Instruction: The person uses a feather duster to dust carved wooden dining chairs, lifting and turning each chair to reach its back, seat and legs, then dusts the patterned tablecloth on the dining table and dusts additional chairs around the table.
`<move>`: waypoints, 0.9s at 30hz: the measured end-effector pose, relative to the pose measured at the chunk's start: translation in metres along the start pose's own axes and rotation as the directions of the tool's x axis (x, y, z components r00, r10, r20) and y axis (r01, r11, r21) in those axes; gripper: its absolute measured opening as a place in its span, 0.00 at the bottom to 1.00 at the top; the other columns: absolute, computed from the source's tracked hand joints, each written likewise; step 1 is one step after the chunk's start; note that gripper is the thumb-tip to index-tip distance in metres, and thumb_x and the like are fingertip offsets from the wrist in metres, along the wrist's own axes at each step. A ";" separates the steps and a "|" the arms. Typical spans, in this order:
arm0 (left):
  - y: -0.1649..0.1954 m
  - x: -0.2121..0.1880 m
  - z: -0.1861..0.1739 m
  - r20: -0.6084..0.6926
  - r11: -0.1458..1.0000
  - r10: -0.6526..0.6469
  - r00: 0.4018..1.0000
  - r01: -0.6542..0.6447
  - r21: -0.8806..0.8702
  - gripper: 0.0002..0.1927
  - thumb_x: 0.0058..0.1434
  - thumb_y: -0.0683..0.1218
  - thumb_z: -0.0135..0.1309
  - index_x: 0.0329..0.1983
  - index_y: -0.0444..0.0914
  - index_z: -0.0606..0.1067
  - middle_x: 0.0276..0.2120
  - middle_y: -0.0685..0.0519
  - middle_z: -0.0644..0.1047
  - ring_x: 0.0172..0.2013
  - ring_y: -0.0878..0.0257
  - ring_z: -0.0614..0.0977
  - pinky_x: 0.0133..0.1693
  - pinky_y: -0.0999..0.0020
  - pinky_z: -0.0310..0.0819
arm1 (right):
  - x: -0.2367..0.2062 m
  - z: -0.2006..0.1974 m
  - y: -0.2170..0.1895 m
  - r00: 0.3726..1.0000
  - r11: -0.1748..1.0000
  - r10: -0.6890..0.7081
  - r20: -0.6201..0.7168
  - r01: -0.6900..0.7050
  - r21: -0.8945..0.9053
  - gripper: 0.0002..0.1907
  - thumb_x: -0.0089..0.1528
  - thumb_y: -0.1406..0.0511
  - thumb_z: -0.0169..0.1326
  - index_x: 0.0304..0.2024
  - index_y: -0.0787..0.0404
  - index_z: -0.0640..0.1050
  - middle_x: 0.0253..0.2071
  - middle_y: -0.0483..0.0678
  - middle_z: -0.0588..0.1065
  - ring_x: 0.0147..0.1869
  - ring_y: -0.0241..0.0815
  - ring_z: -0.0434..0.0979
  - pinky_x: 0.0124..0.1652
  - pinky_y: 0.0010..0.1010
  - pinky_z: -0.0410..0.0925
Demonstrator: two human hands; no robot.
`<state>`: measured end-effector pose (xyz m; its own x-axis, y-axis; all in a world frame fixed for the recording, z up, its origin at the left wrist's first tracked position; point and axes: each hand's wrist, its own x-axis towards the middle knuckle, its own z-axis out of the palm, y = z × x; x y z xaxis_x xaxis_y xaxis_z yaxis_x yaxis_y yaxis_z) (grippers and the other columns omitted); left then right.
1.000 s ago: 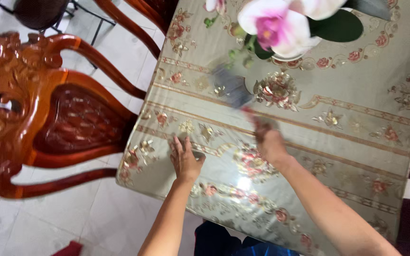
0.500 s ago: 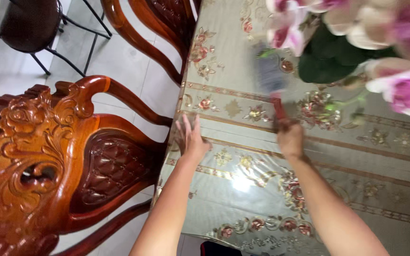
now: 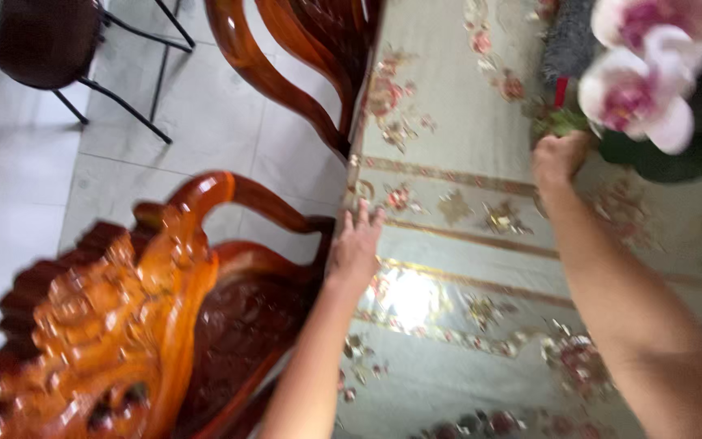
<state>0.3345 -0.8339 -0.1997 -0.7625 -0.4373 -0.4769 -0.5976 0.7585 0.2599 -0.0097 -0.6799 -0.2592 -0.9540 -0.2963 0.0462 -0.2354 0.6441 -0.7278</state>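
Right hand (image 3: 558, 156) closed on a red-handled duster (image 3: 566, 61), long axis running far. Left hand (image 3: 357, 244) flat, open, on desk (image 3: 448, 122) edge, left and nearer.

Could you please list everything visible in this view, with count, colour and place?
table: one, covered with a pale green floral cloth under a glossy surface, right half of the view
carved wooden chairs: two, red-brown, along the table's left edge, one near and one farther up
dark stool: one, brown seat on thin black legs, top left on the floor
tiled floor: pale grey, left side
orchid flowers: white and pink, top right over dark green leaves
grey duster with red handle: one, blurred, top right above the right hand
left hand: flat on the table's left edge
right hand: closed, gripping the duster's handle near the flowers
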 end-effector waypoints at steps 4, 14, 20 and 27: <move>0.009 0.004 -0.005 -0.013 0.999 -0.035 0.999 0.035 0.027 0.35 0.64 0.35 0.46 0.75 0.47 0.57 0.77 0.46 0.47 0.70 0.39 0.59 0.54 0.43 0.73 | 0.032 0.045 -0.023 0.970 0.923 -0.051 0.237 -0.045 0.381 0.08 0.68 0.71 0.51 0.33 0.65 0.73 0.31 0.49 0.70 0.32 0.42 0.68 0.33 0.35 0.62; -0.001 0.000 0.004 -0.084 0.996 -0.040 0.996 0.033 -0.088 0.43 0.57 0.33 0.53 0.74 0.54 0.60 0.78 0.51 0.48 0.64 0.43 0.68 0.54 0.51 0.77 | -0.111 0.023 -0.035 0.811 0.931 -0.299 0.503 0.132 0.340 0.16 0.68 0.68 0.53 0.58 0.62 0.79 0.32 0.52 0.77 0.37 0.31 0.69 0.41 0.28 0.67; -0.001 -0.033 0.012 -0.218 0.881 -0.382 0.898 0.282 -0.379 0.49 0.48 0.46 0.68 0.73 0.44 0.58 0.74 0.48 0.54 0.69 0.47 0.65 0.59 0.48 0.69 | -0.166 0.001 0.018 0.847 0.883 -0.469 0.249 0.454 0.118 0.09 0.70 0.75 0.50 0.49 0.63 0.80 0.41 0.60 0.78 0.41 0.50 0.81 0.43 0.33 0.69; -0.016 -0.175 0.109 -0.461 0.772 -0.611 0.644 0.355 -0.527 0.42 0.58 0.58 0.64 0.72 0.42 0.60 0.73 0.39 0.57 0.67 0.38 0.63 0.63 0.44 0.57 | -0.295 -0.048 0.033 0.503 0.765 -0.633 0.589 0.522 0.377 0.17 0.53 0.76 0.53 0.43 0.60 0.83 0.38 0.58 0.81 0.39 0.47 0.79 0.41 0.34 0.72</move>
<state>0.5041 -0.7168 -0.2119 -0.2406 -0.9674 -0.0787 -0.8630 0.1761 0.4736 0.2546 -0.5376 -0.2646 -0.2215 -0.9718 0.0813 -0.6077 0.0724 -0.7908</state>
